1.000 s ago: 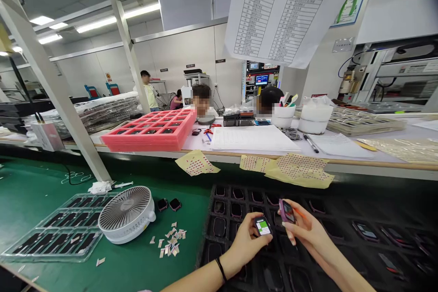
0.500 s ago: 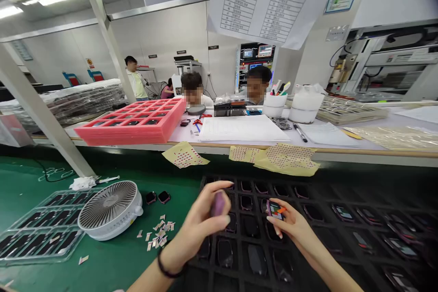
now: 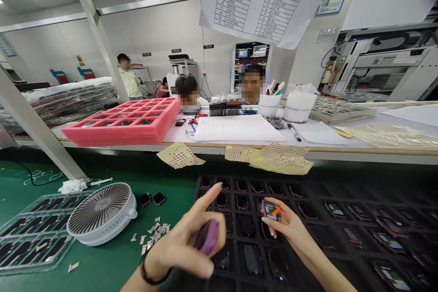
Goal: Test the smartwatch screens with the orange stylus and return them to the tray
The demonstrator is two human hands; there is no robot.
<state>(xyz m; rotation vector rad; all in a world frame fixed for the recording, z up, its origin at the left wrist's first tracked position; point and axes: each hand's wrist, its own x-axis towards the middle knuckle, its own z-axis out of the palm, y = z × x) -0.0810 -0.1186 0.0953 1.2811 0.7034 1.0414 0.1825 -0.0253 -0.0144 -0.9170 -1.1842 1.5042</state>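
Your work appears to be partway through: two watches are out of the black foam tray (image 3: pixel 236 239) and in your fingers. In the tray, many dark-screened watches (image 3: pixel 246 226) sit in the nearer left and middle pockets, while several towards the right, such as the bright-screened watch (image 3: pixel 335 210), are lit. How many are finished cannot be told. Two more dark watches (image 3: pixel 159 198) lie on the green surface (image 3: pixel 181 191), left of the tray.

Your left hand (image 3: pixel 181 244) hangs over the tray's left side, index finger stretched forward, thumb spread, the other fingers curled around a purple-edged watch (image 3: pixel 212 237). Your right hand (image 3: pixel 287 221) reaches in from the right, thumb and fingertips pinching a lit watch (image 3: pixel 268 210) above the tray, something orange across its screen.
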